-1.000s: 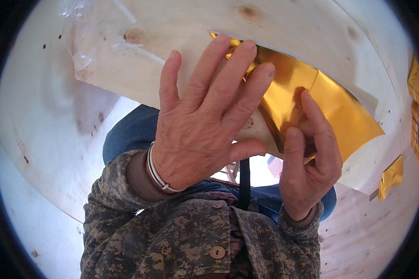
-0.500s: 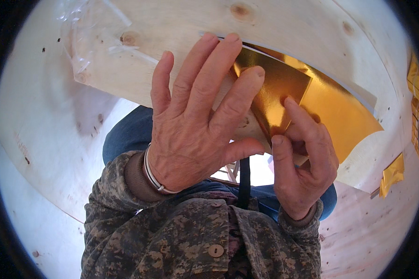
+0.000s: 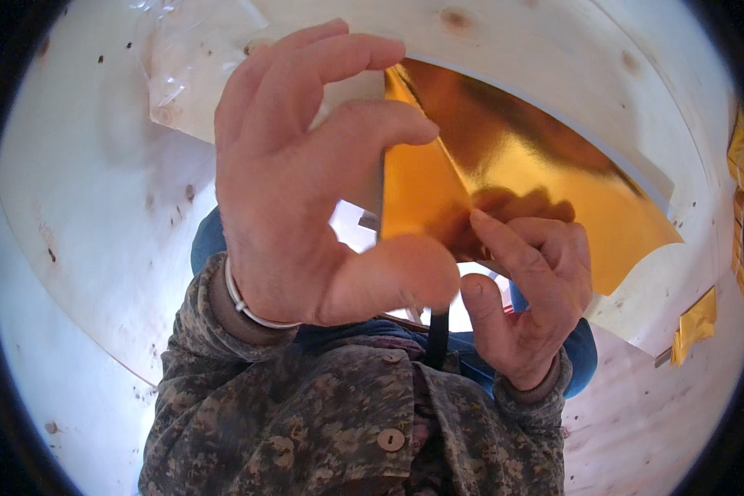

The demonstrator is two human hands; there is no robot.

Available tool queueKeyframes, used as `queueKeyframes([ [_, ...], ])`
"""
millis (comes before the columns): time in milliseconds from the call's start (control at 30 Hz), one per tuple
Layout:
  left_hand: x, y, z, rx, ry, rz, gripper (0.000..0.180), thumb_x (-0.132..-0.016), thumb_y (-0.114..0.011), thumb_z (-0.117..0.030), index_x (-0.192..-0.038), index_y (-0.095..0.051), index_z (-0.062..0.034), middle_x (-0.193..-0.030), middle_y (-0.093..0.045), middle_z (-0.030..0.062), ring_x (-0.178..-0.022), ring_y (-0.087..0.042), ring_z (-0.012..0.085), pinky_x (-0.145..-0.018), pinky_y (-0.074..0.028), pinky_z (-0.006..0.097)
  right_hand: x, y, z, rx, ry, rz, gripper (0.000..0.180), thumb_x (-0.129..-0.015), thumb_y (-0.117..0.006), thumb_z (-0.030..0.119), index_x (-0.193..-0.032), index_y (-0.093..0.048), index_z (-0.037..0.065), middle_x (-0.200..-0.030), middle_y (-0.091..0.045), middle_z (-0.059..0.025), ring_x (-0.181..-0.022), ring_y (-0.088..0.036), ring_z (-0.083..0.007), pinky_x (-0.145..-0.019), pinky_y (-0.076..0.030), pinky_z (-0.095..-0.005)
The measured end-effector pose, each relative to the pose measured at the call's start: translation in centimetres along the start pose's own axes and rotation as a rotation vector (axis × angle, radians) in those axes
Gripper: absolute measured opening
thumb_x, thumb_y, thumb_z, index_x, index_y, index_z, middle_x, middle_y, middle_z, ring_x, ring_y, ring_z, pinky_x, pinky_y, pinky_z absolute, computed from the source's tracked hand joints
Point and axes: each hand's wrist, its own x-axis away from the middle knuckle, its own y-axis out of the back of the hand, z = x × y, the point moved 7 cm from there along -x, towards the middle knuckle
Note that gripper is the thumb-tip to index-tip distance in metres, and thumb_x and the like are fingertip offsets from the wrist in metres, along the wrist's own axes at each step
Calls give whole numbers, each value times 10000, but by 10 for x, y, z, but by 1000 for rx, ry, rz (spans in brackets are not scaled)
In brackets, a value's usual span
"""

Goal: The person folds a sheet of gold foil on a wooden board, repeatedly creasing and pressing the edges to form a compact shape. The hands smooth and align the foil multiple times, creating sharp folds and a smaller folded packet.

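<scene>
Metallic gold sheet [image 3: 546, 149], folded at left, lies on a knotted wooden board [image 3: 504, 33], beyond the right hand [image 3: 533, 302], index fingertip at the fold, thumb apart; left hand [image 3: 281, 190], widely spread, curves before the sheet's left edge.

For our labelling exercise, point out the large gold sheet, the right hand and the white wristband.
Large gold sheet [image 3: 554, 161]: head view, on its shiny surface.
Right hand [image 3: 542, 302]: head view, on the back of the hand.
White wristband [image 3: 240, 303]: head view, on its outer band.
</scene>
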Motion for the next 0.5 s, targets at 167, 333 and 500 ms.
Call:
queueKeyframes([
  [167,-4,8,4,146,93,0,429,-817,-645,-429,-946,-732,-29,-1225,-648,182,-1207,-557,319,-1062,-391,423,-1,-2,2,36,-18,-37,372,-665,-829,208,-1023,-787,116,-800,-623,-27,-714,-552,-236,-648,-431,-365],
  [333,-5,-12,-9,-19,-39,81,395,-650,-806,-41,-1039,-736,-60,-1205,-661,123,-1114,-609,305,-952,-492,388,1,-7,4,131,-13,-101,317,-668,-797,80,-981,-793,127,-786,-611,-21,-705,-540,-223,-634,-419,-350],
  [500,-5,-16,-8,-23,-12,72,426,-664,-811,-90,-1080,-727,-59,-1213,-661,106,-1090,-621,302,-923,-510,380,2,-8,4,160,0,-135,293,-670,-786,53,-953,-794,130,-777,-609,-24,-696,-540,-224,-628,-416,-345],
])
